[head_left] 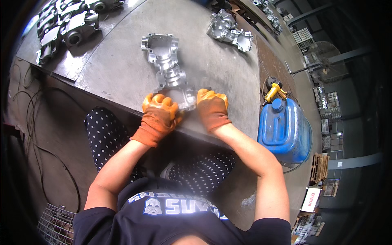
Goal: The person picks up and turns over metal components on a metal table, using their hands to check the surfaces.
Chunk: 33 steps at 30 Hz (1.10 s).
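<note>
A silvery cast metal housing [166, 67] lies lengthwise on the grey metal worktable [118, 61], its near end at the table's front edge. Both my hands wear orange-coated gloves. My left hand [159, 112] is closed around the near left corner of the housing. Just right of that near end, my right hand [212, 107] makes a fist with the knuckles up. A small dark tip shows above its fingers, but the rest of what it grips is hidden.
Another metal casting [230, 32] sits at the far right of the table. Several finished-looking housings [67, 28] are stacked at far left. Beyond the right edge stand a blue jerrycan [283, 130] and a yellow power tool [272, 93]. Cables [41, 149] trail on the left floor.
</note>
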### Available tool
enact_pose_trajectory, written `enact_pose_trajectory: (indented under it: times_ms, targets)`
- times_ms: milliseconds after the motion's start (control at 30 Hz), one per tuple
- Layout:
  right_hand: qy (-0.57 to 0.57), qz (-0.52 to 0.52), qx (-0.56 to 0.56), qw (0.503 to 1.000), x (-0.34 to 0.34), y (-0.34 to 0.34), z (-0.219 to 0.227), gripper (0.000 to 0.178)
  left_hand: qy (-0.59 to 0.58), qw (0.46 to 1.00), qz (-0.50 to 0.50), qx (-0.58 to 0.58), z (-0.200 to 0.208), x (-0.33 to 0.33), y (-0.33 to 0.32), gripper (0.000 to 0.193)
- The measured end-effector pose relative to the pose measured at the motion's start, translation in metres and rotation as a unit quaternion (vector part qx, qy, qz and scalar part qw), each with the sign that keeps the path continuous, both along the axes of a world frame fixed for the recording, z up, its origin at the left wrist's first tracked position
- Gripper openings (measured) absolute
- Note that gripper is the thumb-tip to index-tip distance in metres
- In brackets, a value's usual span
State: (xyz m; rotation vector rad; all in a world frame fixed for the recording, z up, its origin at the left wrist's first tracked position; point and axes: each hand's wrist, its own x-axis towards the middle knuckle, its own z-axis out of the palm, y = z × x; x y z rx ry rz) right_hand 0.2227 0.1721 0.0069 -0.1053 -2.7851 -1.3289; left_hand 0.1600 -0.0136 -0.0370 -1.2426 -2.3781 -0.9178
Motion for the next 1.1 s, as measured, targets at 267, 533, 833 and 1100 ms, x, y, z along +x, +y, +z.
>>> enact_pose_trajectory:
  times_ms: [267,533,833,1100]
  targets:
    - [-0.122,-0.106,-0.059,0.985,-0.017,-0.018,0.014,0.012,-0.007,0.997,-0.072,-0.014,-0.004,-0.029,-0.015,0.022]
    - [-0.328,-0.16,-0.117,0.924,-0.041,-0.046,0.078,0.021,0.006,0.984,-0.161,-0.071,0.01,-0.064,-0.031,0.023]
    - [-0.434,-0.097,-0.242,0.862,-0.056,-0.035,0.083,0.024,-0.005,0.951,-0.298,-0.08,0.014,-0.107,-0.048,0.025]
    - [-0.526,-0.036,-0.288,0.799,-0.067,-0.018,0.074,0.023,-0.034,0.929,-0.352,-0.103,0.009,-0.131,-0.05,0.03]
